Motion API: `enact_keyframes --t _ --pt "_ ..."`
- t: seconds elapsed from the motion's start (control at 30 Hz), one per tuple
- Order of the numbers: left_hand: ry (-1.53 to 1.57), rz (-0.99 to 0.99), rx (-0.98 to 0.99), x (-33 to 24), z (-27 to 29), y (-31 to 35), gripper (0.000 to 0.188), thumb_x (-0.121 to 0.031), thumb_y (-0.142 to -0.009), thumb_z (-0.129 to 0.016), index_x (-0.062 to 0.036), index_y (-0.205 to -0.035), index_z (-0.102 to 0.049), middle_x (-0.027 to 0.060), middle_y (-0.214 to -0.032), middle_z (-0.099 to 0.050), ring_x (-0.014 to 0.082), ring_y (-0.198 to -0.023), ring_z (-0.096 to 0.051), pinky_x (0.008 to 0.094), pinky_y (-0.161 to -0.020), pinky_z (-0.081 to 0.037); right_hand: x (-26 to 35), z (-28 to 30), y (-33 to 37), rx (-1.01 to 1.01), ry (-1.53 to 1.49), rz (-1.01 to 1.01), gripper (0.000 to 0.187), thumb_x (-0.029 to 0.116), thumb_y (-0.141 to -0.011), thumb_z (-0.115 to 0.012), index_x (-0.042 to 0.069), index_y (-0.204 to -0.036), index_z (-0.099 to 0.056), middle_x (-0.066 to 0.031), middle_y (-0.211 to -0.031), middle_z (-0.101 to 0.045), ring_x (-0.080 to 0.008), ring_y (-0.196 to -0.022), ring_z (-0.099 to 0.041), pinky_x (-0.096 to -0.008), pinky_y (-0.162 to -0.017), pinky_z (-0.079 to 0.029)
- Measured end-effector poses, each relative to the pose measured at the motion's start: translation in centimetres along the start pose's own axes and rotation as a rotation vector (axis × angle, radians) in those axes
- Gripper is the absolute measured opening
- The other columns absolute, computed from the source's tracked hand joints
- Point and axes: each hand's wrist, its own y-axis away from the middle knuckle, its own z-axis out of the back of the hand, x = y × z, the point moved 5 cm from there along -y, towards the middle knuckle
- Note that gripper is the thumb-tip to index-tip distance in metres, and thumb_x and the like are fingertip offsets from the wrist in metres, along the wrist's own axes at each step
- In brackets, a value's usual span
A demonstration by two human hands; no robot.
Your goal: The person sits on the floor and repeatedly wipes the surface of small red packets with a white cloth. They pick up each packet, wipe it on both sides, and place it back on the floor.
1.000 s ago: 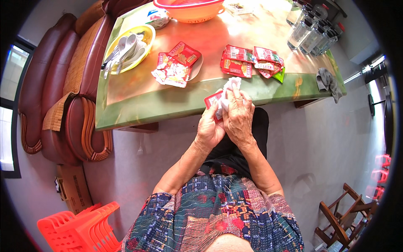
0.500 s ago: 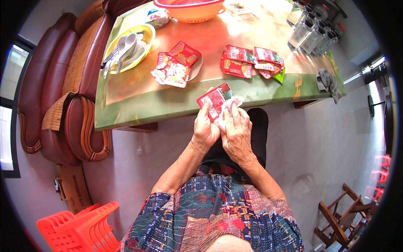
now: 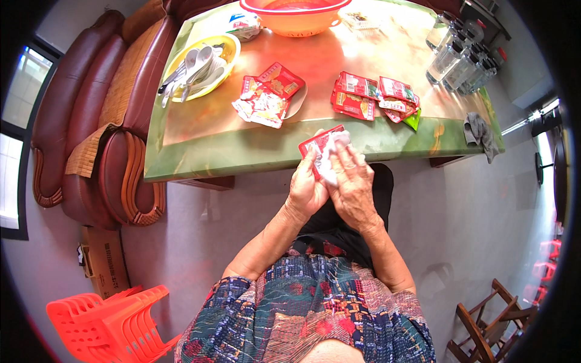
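Observation:
Just off the table's near edge, my left hand point(image 3: 307, 189) grips a red food packet point(image 3: 307, 145) by its lower part, thumb on the front. My right hand point(image 3: 353, 187) presses a crumpled white tissue point(image 3: 327, 158) flat against the packet's face, covering much of it. Beyond my hands on the table, more red packets point(image 3: 282, 80) lie on a white plate point(image 3: 298, 101), one showing a white and red side. Farther right sits another group of red packets point(image 3: 354, 97), with a green packet point(image 3: 413, 120) peeking out beneath.
On the marble-patterned table point(image 3: 224, 158) stand a yellow bowl of spoons point(image 3: 230, 57), an orange basin point(image 3: 296, 24) and several clear bottles point(image 3: 457, 66). A grey cloth point(image 3: 480, 136) hangs over the right edge. Red plastic stools point(image 3: 109, 320) and a wooden chair point(image 3: 493, 320) flank me; a leather sofa point(image 3: 72, 133) is left.
My right hand has slid the tissue up over the packet's face, its fingers now straighter. The view has shifted, so the table's things appear slightly farther right.

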Motion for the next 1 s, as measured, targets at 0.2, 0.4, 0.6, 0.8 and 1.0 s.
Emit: enact_keyframes --t 0.2,0.4,0.6,0.8,1.0 --pt "-0.004 0.052 0.109 0.2 0.8 0.6 0.055 -0.045 -0.104 -0.023 -0.009 -0.145 -0.033 0.0113 -0.141 -0.045 0.0247 -0.13 -0.043 0.0418 -0.112 -0.031 1.0 0.0 -0.2 0.036 -0.078 0.15 0.052 0.014 -0.076 -0.063 0.003 -0.127 -0.058 -0.0094 -0.14 -0.049 -0.0271 -0.13 -0.041 -0.0412 -0.103 -0.031" --pt "-0.042 0.029 0.0 0.7 0.5 0.0 0.056 -0.043 -0.104 -0.026 -0.0044 -0.144 -0.032 0.0114 -0.145 -0.042 0.023 -0.134 -0.039 0.0389 -0.114 -0.029 -1.0 -0.5 -1.9 -0.138 0.123 -0.058 0.054 0.016 -0.076 -0.064 -0.001 -0.127 -0.054 -0.0136 -0.137 -0.049 -0.0316 -0.122 -0.043 -0.0415 -0.096 -0.035" --pt "-0.013 0.038 0.054 0.5 -0.3 0.2 0.056 -0.044 -0.104 -0.025 -0.0049 -0.142 -0.036 0.0111 -0.142 -0.043 0.0219 -0.132 -0.041 0.0379 -0.113 -0.031 -1.3 -1.3 -2.2 -0.16 0.084 -0.165 0.054 0.021 -0.079 -0.063 -0.001 -0.127 -0.054 -0.015 -0.141 -0.044 -0.0321 -0.126 -0.038 -0.0428 -0.1 -0.032" --pt "0.004 0.019 0.049 -0.2 0.0 0.4 0.064 -0.058 -0.099 -0.027 -0.0084 -0.135 -0.043 0.0114 -0.128 -0.054 0.025 -0.118 -0.053 0.0426 -0.104 -0.041 2.0 -0.8 -2.0 0.035 -0.077 0.149 0.05 0.016 -0.079 -0.062 0.002 -0.126 -0.057 -0.0109 -0.138 -0.05 -0.0302 -0.127 -0.042 -0.0427 -0.103 -0.03" --pt "0.109 0.113 0.152 -0.4 0.7 -0.1 0.069 -0.061 -0.097 -0.031 -0.0066 -0.138 -0.041 0.0152 -0.13 -0.054 0.0279 -0.119 -0.053 0.0447 -0.106 -0.039 1.3 -0.5 -0.4 0.046 -0.091 0.152 0.049 0.013 -0.078 -0.062 0.003 -0.125 -0.058 -0.0106 -0.139 -0.05 -0.029 -0.126 -0.043 -0.0426 -0.102 -0.033"
